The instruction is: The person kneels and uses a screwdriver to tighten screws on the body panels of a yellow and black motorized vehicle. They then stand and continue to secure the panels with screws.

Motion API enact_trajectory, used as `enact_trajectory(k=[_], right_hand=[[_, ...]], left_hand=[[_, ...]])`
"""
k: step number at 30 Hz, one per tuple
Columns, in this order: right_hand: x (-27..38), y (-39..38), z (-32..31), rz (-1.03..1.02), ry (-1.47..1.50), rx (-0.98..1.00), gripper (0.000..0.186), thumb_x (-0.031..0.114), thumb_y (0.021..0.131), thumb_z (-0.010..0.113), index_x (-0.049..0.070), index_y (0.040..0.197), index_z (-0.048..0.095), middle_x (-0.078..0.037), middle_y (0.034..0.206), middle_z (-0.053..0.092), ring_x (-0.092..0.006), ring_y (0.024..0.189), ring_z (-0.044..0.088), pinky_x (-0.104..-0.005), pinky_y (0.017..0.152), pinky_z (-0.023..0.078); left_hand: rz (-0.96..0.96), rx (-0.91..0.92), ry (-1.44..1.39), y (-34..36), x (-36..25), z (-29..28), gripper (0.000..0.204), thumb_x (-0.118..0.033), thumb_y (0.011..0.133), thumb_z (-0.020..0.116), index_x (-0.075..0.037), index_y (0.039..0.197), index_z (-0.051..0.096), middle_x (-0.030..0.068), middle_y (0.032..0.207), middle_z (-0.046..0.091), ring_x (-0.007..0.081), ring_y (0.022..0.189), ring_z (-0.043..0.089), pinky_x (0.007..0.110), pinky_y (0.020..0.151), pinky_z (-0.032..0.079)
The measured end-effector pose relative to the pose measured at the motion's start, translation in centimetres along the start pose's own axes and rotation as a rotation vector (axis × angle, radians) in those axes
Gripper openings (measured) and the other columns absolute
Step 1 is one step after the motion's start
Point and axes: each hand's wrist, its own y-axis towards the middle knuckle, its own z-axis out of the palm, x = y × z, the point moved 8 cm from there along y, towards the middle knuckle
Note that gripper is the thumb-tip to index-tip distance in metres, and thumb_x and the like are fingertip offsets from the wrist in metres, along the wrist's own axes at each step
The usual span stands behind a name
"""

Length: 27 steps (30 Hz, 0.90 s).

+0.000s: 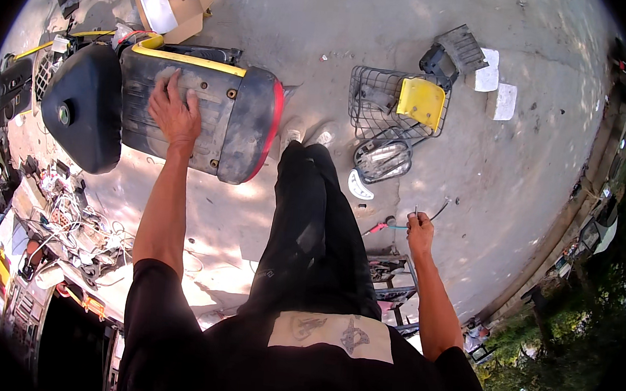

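My left hand (175,111) lies with its fingers spread on the dusty dark footboard (208,125) of a scooter. The board has a yellow side trim (191,61) and a red-edged end panel (274,130). The black scooter seat (84,108) stands just to its left. Out to the right, my right hand (419,233) is closed in a pinch on a thin wire. A short metal tip pokes up from the fingers, and a dark wire end (440,209) curves off beyond them. A teal length leads left to a red-handled piece (377,228).
A black wire basket (370,119) holding a yellow panel (420,101) sits on the concrete ahead. White foam blocks (505,102) and dark plastic parts (460,51) lie past it. An open cardboard box (188,2) is at far left. Tangled cables (75,224) cover the near left.
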Motion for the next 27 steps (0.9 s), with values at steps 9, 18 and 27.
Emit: enact_trajectory(k=[9, 18, 27], right_hand=[[-9.5, -5.1, -5.3, -0.019, -0.373, 0.021, 0.022, 0.020, 0.101, 0.068, 0.000, 0.094, 0.069, -0.002, 0.071, 0.061, -0.0112, 0.063, 0.054, -0.0328, 0.058, 0.044], [6.0, -0.8, -2.1, -0.067, -0.251, 0.128, 0.022, 0.021, 0.103, 0.067, 0.000, 0.097, 0.069, -0.002, 0.074, 0.060, -0.0106, 0.068, 0.054, -0.0313, 0.062, 0.045], [20.3, 4.1, -0.1, -0.131, -0.266, 0.111, 0.027, 0.024, 0.103, 0.066, -0.003, 0.104, 0.070, -0.006, 0.071, 0.056, -0.0157, 0.067, 0.051, -0.0353, 0.064, 0.044]], left_hand=[[-0.001, 0.018, 0.028, 0.2, 0.3, -0.4, 0.056, -0.032, 0.097, 0.064, -0.020, 0.151, 0.057, 0.0146, 0.148, 0.051, 0.0374, 0.137, 0.045, 0.053, 0.117, 0.031], [0.005, 0.066, -0.029, 0.0, -0.1, -0.6, 0.057, -0.033, 0.099, 0.061, -0.013, 0.152, 0.056, 0.0180, 0.147, 0.051, 0.0384, 0.136, 0.045, 0.055, 0.116, 0.031], [0.021, 0.092, -0.028, 0.0, -0.4, -0.5, 0.057, -0.033, 0.100, 0.060, -0.009, 0.152, 0.056, 0.0187, 0.144, 0.051, 0.0380, 0.132, 0.046, 0.054, 0.113, 0.032]])
